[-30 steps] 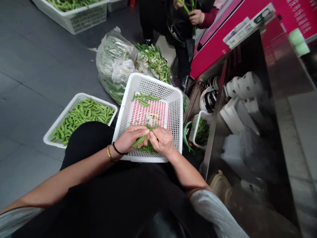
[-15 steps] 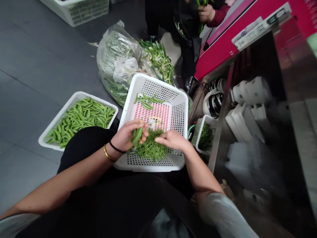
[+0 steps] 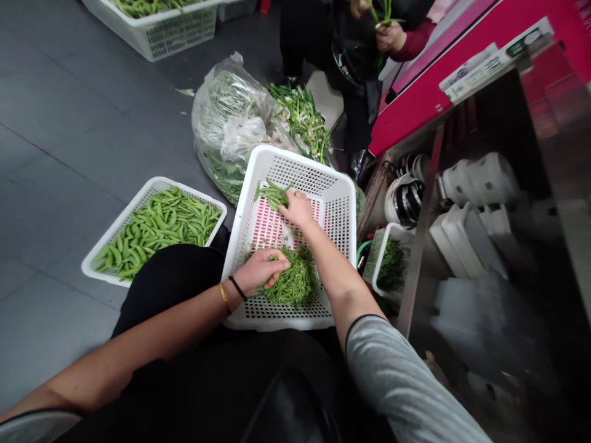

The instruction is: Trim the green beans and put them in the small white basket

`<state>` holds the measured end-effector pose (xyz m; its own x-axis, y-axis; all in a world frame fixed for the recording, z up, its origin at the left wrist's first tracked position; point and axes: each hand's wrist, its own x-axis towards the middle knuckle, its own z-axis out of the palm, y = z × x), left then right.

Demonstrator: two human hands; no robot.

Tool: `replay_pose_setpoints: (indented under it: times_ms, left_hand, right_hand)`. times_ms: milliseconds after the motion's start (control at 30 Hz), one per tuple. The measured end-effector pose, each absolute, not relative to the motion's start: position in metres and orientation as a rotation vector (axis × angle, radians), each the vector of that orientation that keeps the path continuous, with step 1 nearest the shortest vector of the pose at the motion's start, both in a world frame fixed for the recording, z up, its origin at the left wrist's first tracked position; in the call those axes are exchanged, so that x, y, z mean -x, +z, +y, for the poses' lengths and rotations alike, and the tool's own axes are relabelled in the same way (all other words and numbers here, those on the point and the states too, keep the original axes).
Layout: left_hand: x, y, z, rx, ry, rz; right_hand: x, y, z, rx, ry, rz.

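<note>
A white perforated basket (image 3: 236,246) rests on my lap. Green pea pods (image 3: 270,194) lie in a small group at its far left. My right hand (image 3: 299,209) reaches across to them, fingers curled down around the nearest pods and partly hidden. Nearer to me, a heap of thin green trimmings (image 3: 295,284) covers the near end of the basket floor. My left hand (image 3: 263,271) hovers at the left of this heap, fingers pressed together; what they hold, if anything, is hidden.
A basket of many pods (image 3: 161,224) stands on the floor at left. Beyond sit a plastic bag of greens (image 3: 231,98) and leafy scraps (image 3: 305,120). A co-worker's hand (image 3: 390,37) holds green stalks. A metal shelf (image 3: 418,271) with dishes runs along the right.
My right hand has moved from the trimmings forward to the pods at the far end. My left hand has turned palm down, and the pods it held no longer show.
</note>
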<state>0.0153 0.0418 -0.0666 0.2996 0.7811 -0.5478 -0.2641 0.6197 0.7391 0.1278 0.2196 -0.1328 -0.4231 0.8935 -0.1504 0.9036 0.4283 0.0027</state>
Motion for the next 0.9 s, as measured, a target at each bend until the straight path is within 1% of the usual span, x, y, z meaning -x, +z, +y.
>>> replay_pose_setpoints:
  times_ms: [133,200,267,367,467,667,800,900]
  left_hand:
    - [-0.014,-0.066,0.039,-0.627,0.678,1.041]
    - [-0.013,-0.067,0.036,-0.689,0.586,1.029]
    - [-0.013,-0.068,0.034,-0.756,0.49,1.03]
    - [-0.014,-0.071,0.032,-0.804,0.422,1.07]
    - [-0.015,-0.074,0.032,-0.787,0.474,1.103]
    - [-0.014,-0.075,0.032,-0.745,0.604,1.071]
    - [-0.015,-0.077,0.027,-0.758,0.593,1.114]
    - [-0.014,-0.079,0.023,-0.737,0.605,1.173]
  right_hand:
    - [-0.14,-0.123,0.183,-1.385,-0.242,2.677]
    - [-0.151,-0.114,0.18,-1.439,-0.307,2.759]
    - [-0.158,-0.106,0.188,-1.599,-0.317,2.758]
    - [-0.156,-0.1,0.208,-1.623,-0.352,2.536]
    - [-0.146,-0.105,0.216,-1.495,-0.416,2.378]
    - [-0.16,-0.12,0.195,-1.512,-0.479,2.365]
    - [-0.182,-0.116,0.178,-1.622,-0.49,2.34]
    - [-0.191,-0.101,0.168,-1.756,-0.495,2.299]
